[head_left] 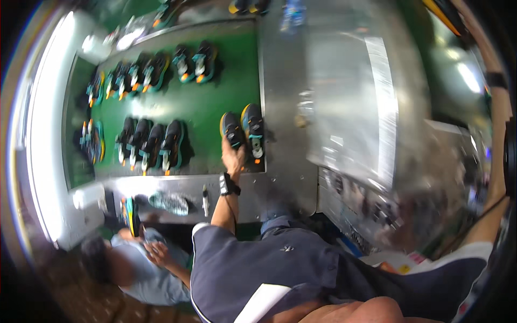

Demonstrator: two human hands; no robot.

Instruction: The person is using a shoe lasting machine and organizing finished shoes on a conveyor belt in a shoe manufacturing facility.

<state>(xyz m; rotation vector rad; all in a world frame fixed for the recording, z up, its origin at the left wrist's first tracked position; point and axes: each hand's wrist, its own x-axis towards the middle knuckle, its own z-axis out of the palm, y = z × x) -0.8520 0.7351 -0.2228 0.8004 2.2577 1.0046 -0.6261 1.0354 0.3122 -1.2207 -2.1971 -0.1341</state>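
Observation:
A dark sneaker (231,127) with an orange and yellow sole edge lies on the green belt's right side. My left hand (233,158) is closed around its near end. Just right of it sits a matching sneaker (253,129) with an orange tab, its near end beside my fingers. At the far upper right, my right hand (476,32) is blurred and cut by the rim. A dark shoe-like thing with an orange-yellow edge (446,17) is right beside that hand; its fingers are hidden, so a grip cannot be made out.
Several sneakers (171,142) stand in rows on the green belt (210,97). A metal ledge (247,196) runs along the near side, with a pen-like tool (205,201) and a pale sole (168,203). A boxy metal machine (344,102) stands right. A co-worker (153,269) sits at lower left, holding a shoe.

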